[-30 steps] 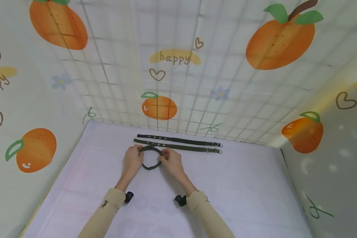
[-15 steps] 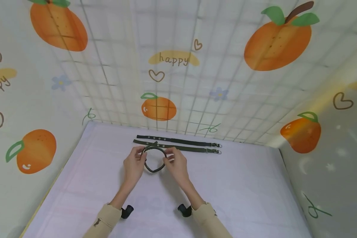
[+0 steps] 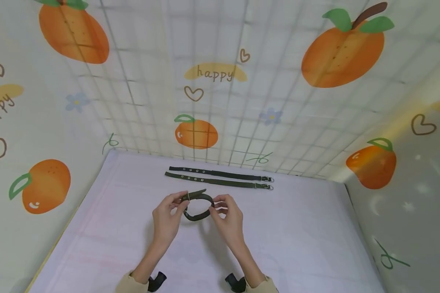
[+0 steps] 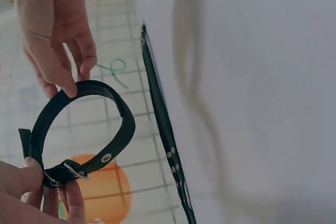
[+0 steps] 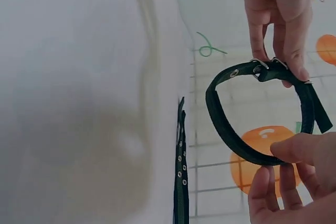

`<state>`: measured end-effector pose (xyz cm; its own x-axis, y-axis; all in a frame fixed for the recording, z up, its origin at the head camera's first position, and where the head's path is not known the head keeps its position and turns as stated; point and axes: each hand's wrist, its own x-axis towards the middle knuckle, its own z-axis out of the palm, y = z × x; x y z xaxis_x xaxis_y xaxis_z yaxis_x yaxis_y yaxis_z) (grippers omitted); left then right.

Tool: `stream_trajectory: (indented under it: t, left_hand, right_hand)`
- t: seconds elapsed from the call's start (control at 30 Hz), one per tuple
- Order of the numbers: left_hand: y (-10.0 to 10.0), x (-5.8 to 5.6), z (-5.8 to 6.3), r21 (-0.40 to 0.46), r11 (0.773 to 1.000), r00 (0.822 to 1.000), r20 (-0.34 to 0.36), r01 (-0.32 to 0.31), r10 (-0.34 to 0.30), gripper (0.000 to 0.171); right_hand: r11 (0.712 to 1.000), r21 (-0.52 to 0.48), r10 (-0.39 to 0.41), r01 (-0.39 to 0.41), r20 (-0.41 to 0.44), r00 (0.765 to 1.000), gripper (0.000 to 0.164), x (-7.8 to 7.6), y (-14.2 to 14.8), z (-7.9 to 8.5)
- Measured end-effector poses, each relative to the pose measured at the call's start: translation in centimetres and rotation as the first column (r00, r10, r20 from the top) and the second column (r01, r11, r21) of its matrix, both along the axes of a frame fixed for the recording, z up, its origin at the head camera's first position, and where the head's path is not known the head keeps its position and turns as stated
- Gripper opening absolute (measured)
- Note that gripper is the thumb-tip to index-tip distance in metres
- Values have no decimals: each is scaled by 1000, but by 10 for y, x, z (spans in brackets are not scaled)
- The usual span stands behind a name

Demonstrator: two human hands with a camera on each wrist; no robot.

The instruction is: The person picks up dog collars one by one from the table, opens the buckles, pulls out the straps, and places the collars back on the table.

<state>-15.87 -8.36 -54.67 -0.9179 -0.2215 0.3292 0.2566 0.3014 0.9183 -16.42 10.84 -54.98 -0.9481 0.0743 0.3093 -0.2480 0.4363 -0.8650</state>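
Note:
A dark green collar, buckled into a loop, hangs above the table between both hands. My left hand pinches it at the buckle, with the strap's free tip sticking out beyond. On the opposite side of the loop, my right hand pinches the plain band between thumb and fingers. The left wrist view shows the metal buckle and an eyelet beside it. Past the hands, two more collars lie straight and unbuckled: a black one at the back and a dark green one in front of it.
A white cloth covers the table. Behind and at both sides stand fabric walls printed with oranges and hearts, with a grid on the back one. A small black camera sits at each wrist.
Both hands have drawn the looped collar nearer to the body, slightly to the right and away from the flat collars. The loop has tilted, and its strap tip shows more fully.

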Motion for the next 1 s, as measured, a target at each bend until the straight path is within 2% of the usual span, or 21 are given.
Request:
stream_trajectory:
  t: [0.13, 0.23, 0.37, 0.53, 0.73, 0.8, 0.87, 1.0]
  left_hand:
    - [9, 14, 4, 68, 997, 999, 2, 44, -44, 29]
    - [15, 22, 7, 60, 996, 998, -12, 59, -59, 28]
    - [22, 27, 9, -48, 998, 995, -90, 33, -38, 28]
    - [26, 25, 9, -166, 986, 988, -156, -16, -10, 27]
    - [28, 23, 13, -256, 966, 986, -155, 23, -65, 27]
    - [28, 24, 15, -287, 957, 984, -147, 54, -99, 26]
    - [28, 25, 18, -313, 946, 980, -140, 89, -139, 25]
    - [29, 28, 22, -357, 923, 966, -151, 144, -209, 24]
  right_hand:
    - [999, -31, -40, 40, -7, 999, 30, 13, 7, 4]
    - [997, -53, -61, 61, -8, 998, 29, 20, 12, 8]
    - [996, -62, -70, 70, 7, 998, 29, 25, 18, 11]
    - [998, -6, -68, 68, 16, 998, 33, 25, 24, 11]
    - [990, 108, -82, 95, -117, 990, 59, 30, 29, 20]
    - [984, 158, -54, 81, -165, 985, 64, 31, 30, 24]
    - [979, 203, 6, 35, -200, 980, 64, 32, 32, 27]
    - [953, 289, 159, -91, -222, 962, 46, 33, 35, 29]
